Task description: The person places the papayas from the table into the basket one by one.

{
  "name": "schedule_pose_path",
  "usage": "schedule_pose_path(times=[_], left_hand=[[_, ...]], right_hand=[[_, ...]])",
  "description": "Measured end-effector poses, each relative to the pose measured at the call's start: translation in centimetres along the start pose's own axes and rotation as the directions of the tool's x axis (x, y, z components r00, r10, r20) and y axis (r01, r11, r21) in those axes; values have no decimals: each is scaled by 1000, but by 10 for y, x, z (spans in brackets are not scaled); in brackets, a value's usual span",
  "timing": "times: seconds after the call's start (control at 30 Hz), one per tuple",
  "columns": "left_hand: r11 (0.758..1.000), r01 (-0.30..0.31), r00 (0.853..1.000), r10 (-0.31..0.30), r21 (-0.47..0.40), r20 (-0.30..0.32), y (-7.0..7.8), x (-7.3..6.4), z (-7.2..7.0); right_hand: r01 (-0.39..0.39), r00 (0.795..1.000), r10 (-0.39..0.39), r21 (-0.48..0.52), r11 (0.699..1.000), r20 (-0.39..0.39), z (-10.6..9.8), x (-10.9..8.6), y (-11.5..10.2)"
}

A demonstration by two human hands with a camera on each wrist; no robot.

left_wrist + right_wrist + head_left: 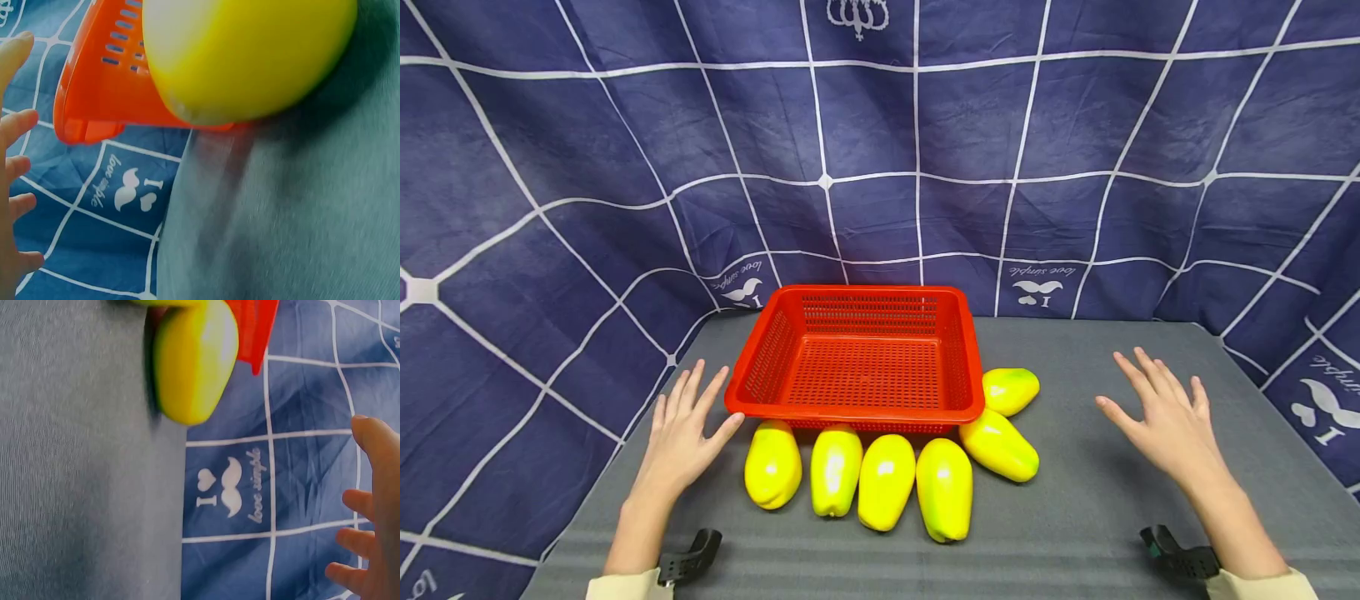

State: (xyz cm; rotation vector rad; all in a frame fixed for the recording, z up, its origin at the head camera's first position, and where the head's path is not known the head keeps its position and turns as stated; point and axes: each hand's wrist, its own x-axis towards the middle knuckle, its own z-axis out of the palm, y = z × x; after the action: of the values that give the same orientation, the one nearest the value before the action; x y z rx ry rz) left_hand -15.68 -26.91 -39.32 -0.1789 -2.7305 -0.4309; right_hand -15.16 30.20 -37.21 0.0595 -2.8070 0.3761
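Left hand [681, 440], right hand [1168, 425] spread | front fruits [887, 483] lengthwise, personward | rear fruit [1011, 391] perhaps crosswise

From above the near side, your head view looks forward and down over the whole red basket [857, 414]. Both wrist views, rolled sideways, face the far blue curtain [868, 125] and share part of the basket; your left sits very close to a yellow fruit [250, 56], your right farther back.

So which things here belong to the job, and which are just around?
Likely the job:
red basket
six yellow fruits beside it
left hand, right hand

Just around:
grey table
blue gridded cloth
black wrist straps, worn
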Motion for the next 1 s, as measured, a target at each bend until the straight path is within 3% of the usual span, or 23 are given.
schedule_pose_path(times=[0.27,0.6,1.0], left_hand=[[996,-36,998,31,-83,-60,11,4,7],[981,-79,981,45,-180,-187,23,9,23],[965,-57,969,-8,-256,-245,29,15,37]], right_hand=[[62,998,-62,28,998,-17,8,-6,-17],[142,989,-138,87,986,-58,31,-20,-38],[202,977,-184,189,961,-105,61,-35,-54]])
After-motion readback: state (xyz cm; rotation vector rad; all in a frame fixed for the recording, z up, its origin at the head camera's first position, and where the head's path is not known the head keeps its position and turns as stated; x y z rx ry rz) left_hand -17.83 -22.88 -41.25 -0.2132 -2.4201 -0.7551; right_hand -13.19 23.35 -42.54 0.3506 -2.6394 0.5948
